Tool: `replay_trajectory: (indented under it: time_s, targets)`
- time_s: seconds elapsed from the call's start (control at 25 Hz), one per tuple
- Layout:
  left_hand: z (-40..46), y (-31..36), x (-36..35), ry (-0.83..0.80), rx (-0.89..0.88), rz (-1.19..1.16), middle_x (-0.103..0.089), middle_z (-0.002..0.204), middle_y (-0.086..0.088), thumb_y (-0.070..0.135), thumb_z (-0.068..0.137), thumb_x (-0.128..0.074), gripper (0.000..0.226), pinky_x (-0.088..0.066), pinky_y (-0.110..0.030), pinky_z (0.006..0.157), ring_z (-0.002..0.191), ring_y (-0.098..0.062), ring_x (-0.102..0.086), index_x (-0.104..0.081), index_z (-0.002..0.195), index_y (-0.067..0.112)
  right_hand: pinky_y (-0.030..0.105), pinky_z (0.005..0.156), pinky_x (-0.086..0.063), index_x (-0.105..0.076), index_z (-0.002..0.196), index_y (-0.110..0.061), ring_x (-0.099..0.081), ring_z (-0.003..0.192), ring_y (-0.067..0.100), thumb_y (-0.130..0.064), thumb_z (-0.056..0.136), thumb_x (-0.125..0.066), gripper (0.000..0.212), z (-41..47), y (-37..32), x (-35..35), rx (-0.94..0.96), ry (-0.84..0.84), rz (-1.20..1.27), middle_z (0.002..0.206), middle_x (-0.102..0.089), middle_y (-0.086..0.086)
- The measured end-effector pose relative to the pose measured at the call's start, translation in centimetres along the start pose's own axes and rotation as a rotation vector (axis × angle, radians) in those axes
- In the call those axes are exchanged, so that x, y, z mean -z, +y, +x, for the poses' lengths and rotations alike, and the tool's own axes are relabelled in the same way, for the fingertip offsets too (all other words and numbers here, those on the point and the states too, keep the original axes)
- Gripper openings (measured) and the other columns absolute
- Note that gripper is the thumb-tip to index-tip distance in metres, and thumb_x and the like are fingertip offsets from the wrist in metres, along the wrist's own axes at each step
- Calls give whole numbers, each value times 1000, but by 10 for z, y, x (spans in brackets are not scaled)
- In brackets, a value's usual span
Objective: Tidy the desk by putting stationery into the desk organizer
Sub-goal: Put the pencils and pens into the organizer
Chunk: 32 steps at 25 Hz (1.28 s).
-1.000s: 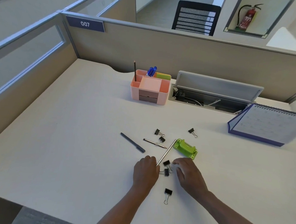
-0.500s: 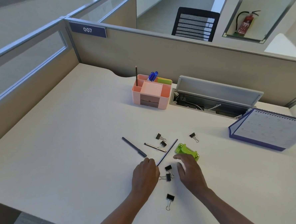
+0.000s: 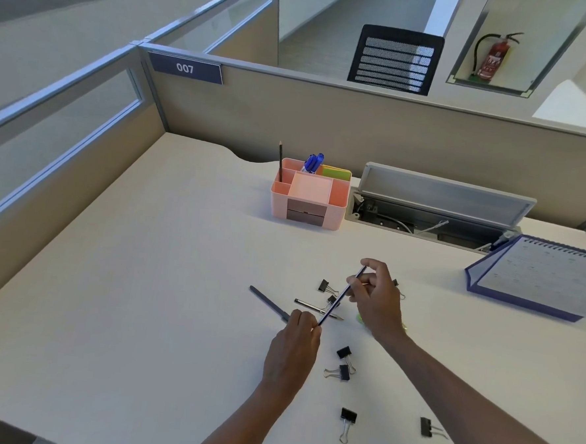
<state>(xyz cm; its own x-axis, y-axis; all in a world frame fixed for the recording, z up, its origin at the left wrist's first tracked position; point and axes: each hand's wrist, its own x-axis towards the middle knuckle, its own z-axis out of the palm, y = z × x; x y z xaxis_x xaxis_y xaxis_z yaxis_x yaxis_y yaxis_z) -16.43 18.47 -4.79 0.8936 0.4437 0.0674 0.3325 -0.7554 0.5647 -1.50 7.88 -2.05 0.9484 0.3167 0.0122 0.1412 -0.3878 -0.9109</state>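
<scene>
Holding the pencil off the bench between my left hand and right hand, fingers pinching each end, I judge it next goes into the pink organizer well beyond both hands.

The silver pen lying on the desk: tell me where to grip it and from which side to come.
Pinch the silver pen at its bare left half, coming straight down from above. It lies flat, so only its long sides offer a grip, and a binder clip and the held pencil crowd its right end.
</scene>
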Motion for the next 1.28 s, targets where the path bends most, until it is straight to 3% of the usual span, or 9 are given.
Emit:
replay_trajectory:
  time_s: [0.24, 0.4, 0.48, 0.64, 0.72, 0.84, 1.04, 1.16, 1.28]
  targets:
    - [62, -15, 17, 1, -15, 0, -53, 96, 0, 28, 101, -45, 15, -40, -29, 52, 66, -26, -59, -52, 99, 15, 30, 68, -60, -54, 119, -20, -72, 68, 13, -15, 94, -63, 27, 38, -31, -14, 17, 81, 104, 88, -75, 2]
    - [109, -17, 32, 49, -43, 9, -55, 101, 0, 27, 101, -44, 14, -39, -32, 59, 74, -29, -61, -53, 102, 16, 25, 65, -60, -54, 119, -15, -72, 68, 10, -13, 95, -60, 25, 77, -53, -19, 67, 136, 107, 95, -75, 6]
    - [135, -19, 38, 97, -62, 2, -57, 110, 0, 24, 99, -47, 16, -42, -32, 64, 86, -26, -62, -54, 111, 17, 24, 62, -59, -54, 118, -13, -72, 68, 9, -11, 96, -59, 23, 99, -66, -21, 109, 160, 99, 99, -74, 8]
    - [193, -39, 44, 134, -76, 106, -48, 137, -7, 16, 94, -55, 47, -50, -37, 87, 117, -26, -51, -40, 137, 13, 33, 67, -62, -57, 113, -17, -73, 75, 10, -13, 96, -57, 18, 154, -94, -27, 243, 216, 58, 97, -73, 6]
    - [217, -51, 44, 116, -55, 152, -36, 152, -10, 14, 94, -55, 58, -44, -41, 101, 134, -28, -40, -29, 146, 11, 42, 71, -61, -58, 110, -18, -73, 78, 13, -16, 94, -59, 16, 182, -108, -32, 350, 249, 34, 92, -72, 1]
    - [242, -63, 44, 81, -63, 213, -19, 160, -8, 15, 94, -54, 71, -28, -45, 114, 146, -30, -20, -14, 152, 14, 40, 69, -60, -59, 108, -15, -71, 77, 9, -18, 93, -62, 16, 215, -129, -46, 495, 287, -34, 89, -71, -5]
    - [253, -73, 38, 43, -84, 261, -10, 162, -7, 17, 95, -55, 76, -15, -45, 119, 149, -29, -7, -8, 154, 15, 36, 69, -59, -61, 107, -14, -68, 75, 10, -17, 93, -64, 14, 254, -150, -79, 603, 260, -106, 87, -72, -4]
    - [252, -77, 33, 56, -91, 253, -7, 162, -9, 12, 93, -54, 77, -14, -43, 119, 149, -29, -3, -6, 154, 12, 35, 61, -57, -60, 107, -17, -66, 66, 14, -22, 97, -59, 12, 262, -147, -100, 637, 166, -291, 85, -73, -1]
    - [251, -77, 31, 74, -92, 226, -6, 163, -8, 6, 90, -53, 79, -9, -40, 117, 149, -28, -1, -6, 154, 12, 29, 62, -53, -60, 109, -19, -68, 73, 22, -24, 98, -56, 13, 263, -140, -116, 605, 108, -455, 90, -74, 1]
